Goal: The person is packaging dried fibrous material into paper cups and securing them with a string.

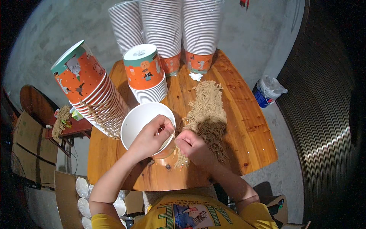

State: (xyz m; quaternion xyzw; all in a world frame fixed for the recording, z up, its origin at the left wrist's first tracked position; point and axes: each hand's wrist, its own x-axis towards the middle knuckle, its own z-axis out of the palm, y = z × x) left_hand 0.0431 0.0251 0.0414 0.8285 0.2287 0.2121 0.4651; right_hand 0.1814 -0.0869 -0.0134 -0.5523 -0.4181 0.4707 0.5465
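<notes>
A white-lined paper bucket point(134, 119) with an orange outside stands open end up before me. My left hand point(154, 135) is over its right rim, fingers closed in a pinch on a thin pale cord point(172, 138). Just to the right, my right hand point(189, 143) is also pinched shut, close to the same cord. What lies between its fingertips is too small to make out. A thick bundle of tan cords point(206, 105) lies on the table beyond and right of my right hand, with loose ends hanging near the bucket.
On the wooden table point(244, 114), a leaning stack of orange buckets point(85, 82) has cords round it. A shorter stack point(146, 72) and tall wrapped stacks point(162, 28) stand behind, near a crumpled white tissue point(196, 76). A pail point(267, 91) stands right; a cardboard box point(66, 191) of round white items sits lower left.
</notes>
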